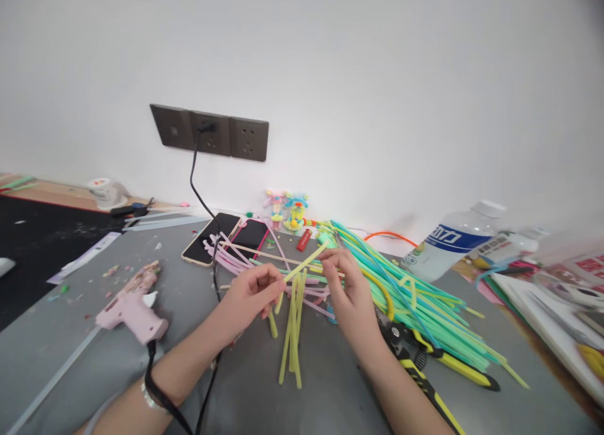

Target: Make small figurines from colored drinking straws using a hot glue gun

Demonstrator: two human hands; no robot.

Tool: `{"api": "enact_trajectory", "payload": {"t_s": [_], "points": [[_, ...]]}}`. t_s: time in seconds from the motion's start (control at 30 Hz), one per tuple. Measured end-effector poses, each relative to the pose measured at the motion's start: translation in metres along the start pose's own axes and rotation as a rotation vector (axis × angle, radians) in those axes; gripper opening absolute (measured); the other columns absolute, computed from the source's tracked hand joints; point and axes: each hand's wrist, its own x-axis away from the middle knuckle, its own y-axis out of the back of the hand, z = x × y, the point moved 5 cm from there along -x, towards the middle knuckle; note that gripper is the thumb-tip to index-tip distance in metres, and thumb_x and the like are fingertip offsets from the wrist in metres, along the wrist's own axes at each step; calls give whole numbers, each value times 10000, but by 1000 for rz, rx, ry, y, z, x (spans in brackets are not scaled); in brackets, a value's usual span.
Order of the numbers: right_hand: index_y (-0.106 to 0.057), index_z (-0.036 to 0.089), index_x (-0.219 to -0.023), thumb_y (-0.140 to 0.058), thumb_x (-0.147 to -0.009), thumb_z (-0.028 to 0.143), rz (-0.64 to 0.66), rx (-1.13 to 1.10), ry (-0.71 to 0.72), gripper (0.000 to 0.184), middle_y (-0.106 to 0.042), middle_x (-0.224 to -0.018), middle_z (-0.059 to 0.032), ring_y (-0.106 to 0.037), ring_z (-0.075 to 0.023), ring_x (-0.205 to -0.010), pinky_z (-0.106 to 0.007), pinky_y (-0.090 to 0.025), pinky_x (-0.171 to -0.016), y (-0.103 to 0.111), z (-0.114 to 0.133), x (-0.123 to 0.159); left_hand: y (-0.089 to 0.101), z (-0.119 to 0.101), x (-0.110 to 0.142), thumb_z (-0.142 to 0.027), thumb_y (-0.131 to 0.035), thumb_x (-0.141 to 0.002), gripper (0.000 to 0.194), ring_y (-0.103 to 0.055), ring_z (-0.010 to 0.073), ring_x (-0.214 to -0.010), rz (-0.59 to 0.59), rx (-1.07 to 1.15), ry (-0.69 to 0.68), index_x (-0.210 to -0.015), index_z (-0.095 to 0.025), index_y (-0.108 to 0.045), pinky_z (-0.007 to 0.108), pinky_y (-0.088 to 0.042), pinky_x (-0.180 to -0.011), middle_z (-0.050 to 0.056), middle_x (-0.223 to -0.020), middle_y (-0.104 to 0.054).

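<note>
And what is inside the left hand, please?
The left hand pinches a yellow-green strip near one end. The palm is hidden by the hand itself, so whether anything else is inside cannot be seen.

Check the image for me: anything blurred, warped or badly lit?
Head view: light looks soft and even across the wall; head view: the red-printed packaging near the right edge is smeared and stretched; head view: left hand and right hand read clearly enough.

Soft light brightens the white wall. The right edge looks stretched and blurry, with a dark top corner.
</note>
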Motion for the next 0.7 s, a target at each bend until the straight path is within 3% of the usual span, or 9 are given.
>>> {"api": "enact_trajectory", "payload": {"t_s": [0.07,0.17,0.23,0.3,0.4,0.5,0.7], "points": [[-543,232,-947,-465,-979,249,-66,20,54,86,-587,-999,-76,-582,-244,-999,-374,-468,-829,3,3,0,1,-1,0,-499,-645,-838,358,-403,64,-446,-4,-40,-27,-734,-175,-534,193,-340,-449,-66,-561,-476],[-542,246,-1178,-505,-942,175,-99,143,215,249,-576,-1236,-121,-515,-287,-1232,-472,-409,-1002,6,15,2,0,-1,-1,-442,-626,-855,309,-411,78,-486,12,-142,-86,-724,-170,-558,200,-338,-469,-56,-581,-467],[-590,271,-1167,-535,-924,151,-19,234,311,276,-590,-1304,-107,-451,-309,-1337,-541,-305,-1093,1,23,4,1,-2,-1,-388,-613,-863,274,-435,94,-547,9,-209,-119,-710,-164,-573,205,-360,-512,-40,-609,-484],[-645,295,-1075,-576,-912,157,91,298,362,224,-669,-1210,-65,-481,-312,-1327,-590,-166,-1144,-6,26,6,1,-2,-2,-352,-602,-866,252,-450,108,-604,-4,-251,-145,-703,-161,-577,211,-377,-554,-27,-644,-504],[-674,306,-924,-627,-900,174,172,346,364,142,-737,-939,0,-638,-264,-1087,-583,-22,-1165,-13,25,8,2,-2,-2,-346,-584,-880,253,-447,119,-634,-13,-284,-165,-705,-163,-576,218,-365,-573,-21,-663,-505],[-667,287,-835,-637,-903,193,158,347,311,121,-717,-824,16,-664,-213,-868,-542,-80,-1164,-14,23,9,4,-2,-1,-375,-580,-894,274,-426,124,-628,-18,-300,-171,-721,-164,-587,228,-336,-568,-20,-662,-498],[-622,254,-806,-619,-906,164,213,286,241,134,-648,-697,47,-648,-176,-715,-465,-228,-1078,-20,23,12,9,-5,0,-374,-601,-877,255,-427,127,-619,-92,-284,-188,-733,-167,-633,232,-327,-575,-23,-641,-506]]}}
